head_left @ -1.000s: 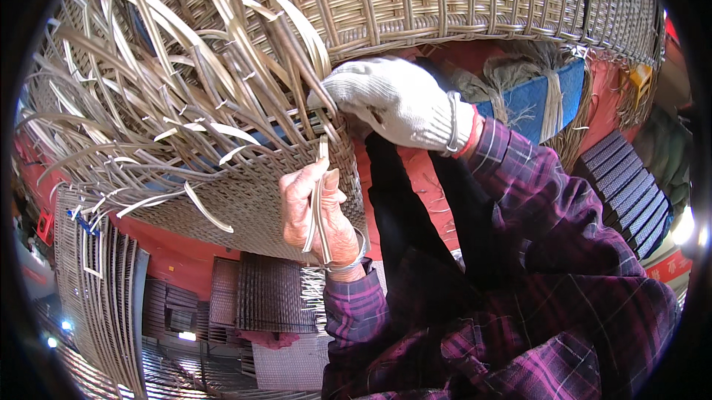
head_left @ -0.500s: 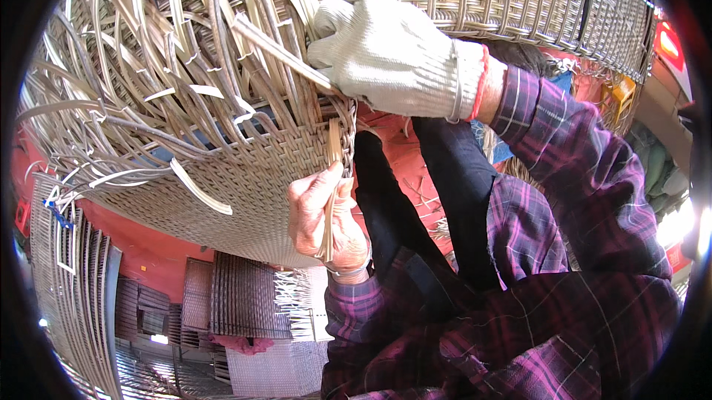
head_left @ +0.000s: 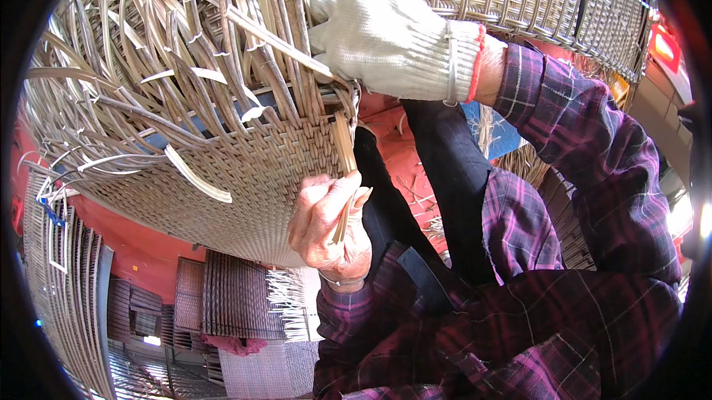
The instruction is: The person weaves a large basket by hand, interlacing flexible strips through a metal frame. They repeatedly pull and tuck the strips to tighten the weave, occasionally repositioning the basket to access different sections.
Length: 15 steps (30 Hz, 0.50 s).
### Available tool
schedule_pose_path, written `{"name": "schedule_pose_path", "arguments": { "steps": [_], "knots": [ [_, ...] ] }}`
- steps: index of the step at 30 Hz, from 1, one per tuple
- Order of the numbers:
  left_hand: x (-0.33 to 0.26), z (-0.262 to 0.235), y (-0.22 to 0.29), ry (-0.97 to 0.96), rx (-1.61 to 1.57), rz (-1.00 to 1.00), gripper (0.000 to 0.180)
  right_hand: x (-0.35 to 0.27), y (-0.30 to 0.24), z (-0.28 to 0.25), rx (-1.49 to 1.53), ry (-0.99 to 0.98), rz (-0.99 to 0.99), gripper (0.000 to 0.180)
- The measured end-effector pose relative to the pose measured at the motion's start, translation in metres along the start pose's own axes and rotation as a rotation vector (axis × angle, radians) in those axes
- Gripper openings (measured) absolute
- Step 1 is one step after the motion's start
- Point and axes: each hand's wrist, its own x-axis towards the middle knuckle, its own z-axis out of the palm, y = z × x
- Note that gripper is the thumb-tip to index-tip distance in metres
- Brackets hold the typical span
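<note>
A half-woven cane basket with many loose strips sticking out fills the upper left. My left hand, bare, pinches a flat cane strip that runs up into the basket's edge. My right hand, in a white knit glove, presses down on the basket's rim and grips the strips just above where that strip enters the weave. Both sleeves are purple plaid.
A second large woven basket arches across the top right. Woven mats and a tall woven panel lie at lower left on a red floor. Cane scraps and a blue sheet lie beyond my arm.
My gloved right hand has shifted up and left along the rim, and the basket has come closer. My left hand keeps hold of the strip, now drawn tight below the rim.
</note>
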Motion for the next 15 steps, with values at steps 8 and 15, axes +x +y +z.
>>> {"name": "schedule_pose_path", "arguments": {
  "steps": [8,15],
  "knots": [
    [0.002,-0.006,0.002,0.001,-0.056,0.026,0.025,0.001,-0.005,-0.003,0.010,-0.023,0.056,0.008],
    [-0.009,-0.013,0.012,-0.105,-0.121,0.057,0.030,-0.021,-0.029,-0.009,-0.026,0.071,0.164,0.011]
  ]
}}
